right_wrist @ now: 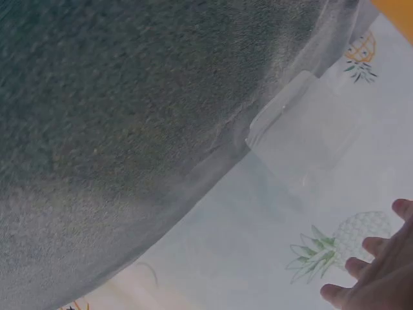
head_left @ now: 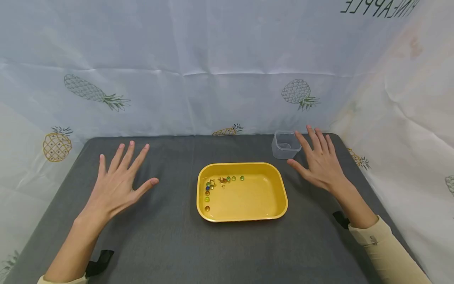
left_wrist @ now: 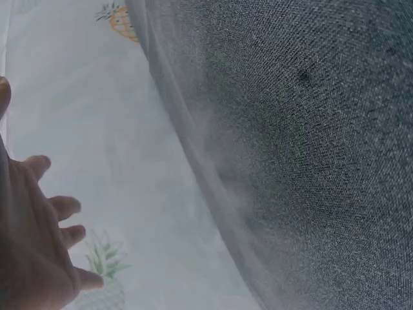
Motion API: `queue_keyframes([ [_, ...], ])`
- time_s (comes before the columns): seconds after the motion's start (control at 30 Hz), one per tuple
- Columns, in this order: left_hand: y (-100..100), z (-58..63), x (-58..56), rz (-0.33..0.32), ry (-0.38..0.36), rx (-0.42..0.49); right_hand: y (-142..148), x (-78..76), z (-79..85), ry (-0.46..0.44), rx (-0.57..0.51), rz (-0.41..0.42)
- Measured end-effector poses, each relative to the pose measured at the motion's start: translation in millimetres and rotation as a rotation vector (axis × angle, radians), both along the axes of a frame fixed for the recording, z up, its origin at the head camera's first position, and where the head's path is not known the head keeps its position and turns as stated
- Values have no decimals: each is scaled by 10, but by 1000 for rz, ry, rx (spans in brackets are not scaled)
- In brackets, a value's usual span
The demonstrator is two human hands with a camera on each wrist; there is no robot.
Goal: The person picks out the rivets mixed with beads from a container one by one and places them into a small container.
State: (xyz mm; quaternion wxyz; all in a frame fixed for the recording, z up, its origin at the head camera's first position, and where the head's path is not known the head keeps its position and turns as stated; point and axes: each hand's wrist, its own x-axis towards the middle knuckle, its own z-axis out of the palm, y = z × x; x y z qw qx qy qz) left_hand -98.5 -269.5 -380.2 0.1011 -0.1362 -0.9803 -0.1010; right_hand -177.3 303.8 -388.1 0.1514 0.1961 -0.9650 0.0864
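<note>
Fingers spread wide, my left hand hovers over the left part of the dark table and holds nothing. On the other side my right hand is likewise spread, its fingers beside a clear plastic container near the far edge; whether they touch it I cannot tell. Between the hands sits a yellow tray. Along its left and far sides lie several glass marbles, mostly green and amber with a blue one, and several small brass-coloured pins. The left wrist view shows part of the left hand over cloth.
A dark grey cloth covers the table. White curtains with pineapple prints hang behind and at both sides, close to the table's edges. Black straps show at the wrists.
</note>
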Motion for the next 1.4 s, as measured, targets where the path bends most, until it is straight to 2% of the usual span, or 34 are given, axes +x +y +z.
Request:
queue_keyframes([
  [0.23, 37, 13, 33, -14, -41, 94, -50, -9, 12, 8, -106, 50],
  [0.43, 118, 42, 67, -25, -51, 187, -114, -2, 18, 24, -259, 126],
  [0.5, 149, 54, 84, -18, -67, 212, -141, 2, 23, 13, -313, 154],
  [0.7, 247, 90, 151, -4, -181, 289, -226, 16, 67, -55, -427, 186],
  [0.93, 330, 62, 204, -50, -201, 398, -324, 43, 128, -74, -510, 237],
  [1.13, 430, 65, 273, -101, -270, 482, -413, 65, 161, -177, -607, 288],
  [1.4, 673, 80, 347, -124, -459, 590, -656, 107, 221, -379, -702, 364],
])
